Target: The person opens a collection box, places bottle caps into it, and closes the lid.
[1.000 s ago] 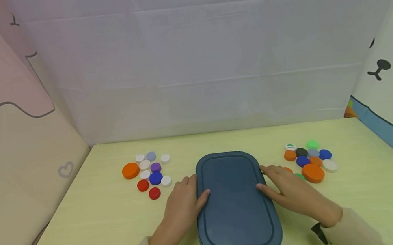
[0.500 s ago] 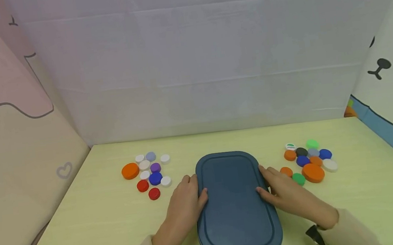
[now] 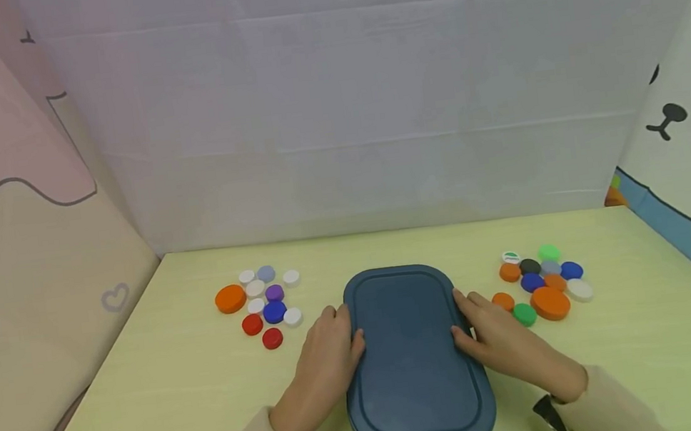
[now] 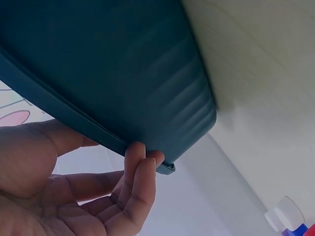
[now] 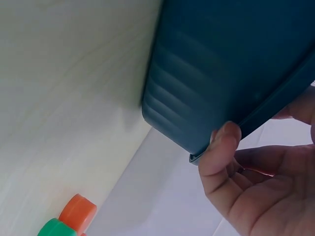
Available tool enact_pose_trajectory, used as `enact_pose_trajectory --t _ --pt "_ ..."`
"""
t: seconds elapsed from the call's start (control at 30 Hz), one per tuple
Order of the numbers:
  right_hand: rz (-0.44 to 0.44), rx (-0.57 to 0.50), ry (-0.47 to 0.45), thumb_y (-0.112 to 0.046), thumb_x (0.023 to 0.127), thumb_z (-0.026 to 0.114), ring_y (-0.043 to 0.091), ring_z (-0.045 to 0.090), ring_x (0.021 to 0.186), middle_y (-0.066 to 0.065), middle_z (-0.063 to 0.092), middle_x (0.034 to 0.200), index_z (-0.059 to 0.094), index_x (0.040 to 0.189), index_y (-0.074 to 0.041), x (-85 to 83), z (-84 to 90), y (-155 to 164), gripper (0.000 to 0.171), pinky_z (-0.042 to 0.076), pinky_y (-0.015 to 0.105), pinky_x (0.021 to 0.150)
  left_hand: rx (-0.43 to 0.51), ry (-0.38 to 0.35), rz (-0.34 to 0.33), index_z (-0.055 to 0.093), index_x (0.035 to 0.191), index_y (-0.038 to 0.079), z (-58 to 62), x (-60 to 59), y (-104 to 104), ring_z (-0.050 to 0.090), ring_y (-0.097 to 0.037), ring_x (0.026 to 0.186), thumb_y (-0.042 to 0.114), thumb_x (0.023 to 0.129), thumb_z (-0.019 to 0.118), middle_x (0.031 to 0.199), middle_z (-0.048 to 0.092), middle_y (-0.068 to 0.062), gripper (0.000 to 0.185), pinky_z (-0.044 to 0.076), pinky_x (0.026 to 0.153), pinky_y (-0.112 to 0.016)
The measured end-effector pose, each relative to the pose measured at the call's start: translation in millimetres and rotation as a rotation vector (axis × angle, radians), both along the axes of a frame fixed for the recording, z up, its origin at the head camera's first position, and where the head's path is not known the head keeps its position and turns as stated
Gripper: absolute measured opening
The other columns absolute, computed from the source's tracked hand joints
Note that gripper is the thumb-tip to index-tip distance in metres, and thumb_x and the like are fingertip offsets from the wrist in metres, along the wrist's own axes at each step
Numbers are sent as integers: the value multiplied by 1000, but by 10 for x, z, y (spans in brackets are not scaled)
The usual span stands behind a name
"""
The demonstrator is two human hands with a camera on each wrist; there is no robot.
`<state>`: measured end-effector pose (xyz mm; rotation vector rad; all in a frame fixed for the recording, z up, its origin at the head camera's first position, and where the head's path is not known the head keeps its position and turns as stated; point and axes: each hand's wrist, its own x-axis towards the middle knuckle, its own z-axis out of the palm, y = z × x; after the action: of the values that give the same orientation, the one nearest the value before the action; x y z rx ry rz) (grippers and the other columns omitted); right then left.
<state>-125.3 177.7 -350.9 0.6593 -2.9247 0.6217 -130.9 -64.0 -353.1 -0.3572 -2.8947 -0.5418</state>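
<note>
A dark blue oblong container [image 3: 411, 358] with a matching lid stands in the middle of the yellow-green table [image 3: 167, 395]. My left hand [image 3: 345, 327] grips the lid's left rim, thumb on top and fingertips [image 4: 140, 164] hooked under the edge. On the opposite side my right hand [image 3: 463, 314] holds the right rim the same way, with a fingertip [image 5: 221, 145] at the lip. The ribbed container wall [image 4: 147, 73] fills the left wrist view, and the same wall [image 5: 216, 69] fills the right wrist view. The lid sits closed on the box.
A cluster of coloured bottle caps [image 3: 262, 303] lies left of the container, another cluster [image 3: 541, 281] to its right. An orange cap [image 5: 78, 211] and a green cap [image 5: 55, 229] lie close to my right hand. Cartoon-printed panels wall the table on three sides.
Both thumbs have slid outward from the lid's top toward its rims. My right hand has drawn in against the container, uncovering a small orange cap and a green cap.
</note>
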Motion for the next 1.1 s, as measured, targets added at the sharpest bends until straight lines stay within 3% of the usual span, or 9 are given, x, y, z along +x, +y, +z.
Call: enact_pose_trajectory --t 0.27,0.6,0.8,1.1 --pt "-5 9 0 -12 85 58 7 43 64 11 56 88 41 129 15 6 19 -10 54 39 17 52 -7 31 6 58 92 -3 12 7 8 46 -17 60 16 81 66 73 49 -10 23 45 54 -27" --pt "-36 -39 68 -9 83 59 5 38 58 8 49 79 43 128 14 7 47 -21 53 36 16 49 -2 51 6 57 90 -2 83 15 17 45 -17 59 16 82 65 73 48 -9 22 42 53 -26" --pt "-39 -128 62 -9 83 61 3 38 56 4 47 74 42 129 13 -11 88 -1 54 36 17 47 7 38 15 58 94 -2 129 1 18 46 -17 59 16 83 64 76 50 -10 23 45 54 -25" --pt "-47 -304 76 -8 82 64 0 44 52 8 56 81 44 127 12 -29 121 40 54 42 18 49 44 51 -2 56 109 -7 226 -45 8 51 -20 64 15 84 62 84 54 -16 34 50 59 -28"
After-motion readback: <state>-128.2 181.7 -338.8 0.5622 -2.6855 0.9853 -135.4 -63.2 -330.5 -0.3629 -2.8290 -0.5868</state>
